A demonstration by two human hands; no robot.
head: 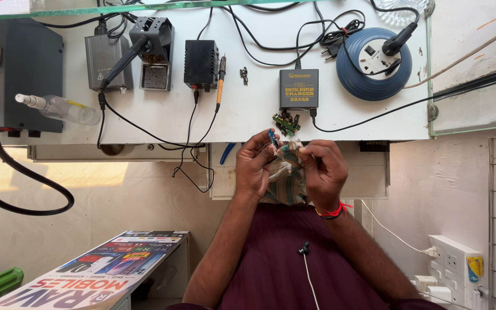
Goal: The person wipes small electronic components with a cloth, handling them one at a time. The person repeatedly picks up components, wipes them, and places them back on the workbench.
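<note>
Both hands together just below bench [248,123] edge: left hand [255,166] pinching small blue part [272,136], upright-ish; right hand [324,169] gripping striped cloth [285,178] btwn them. Circuit board [286,123] right above.

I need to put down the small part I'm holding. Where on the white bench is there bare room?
Bare patches: between the soldering iron and the grey charger box, around a tiny dark part; and the front right edge, below the blue extension reel. The back left is crowded with the iron stand, black power unit and cables.
</note>
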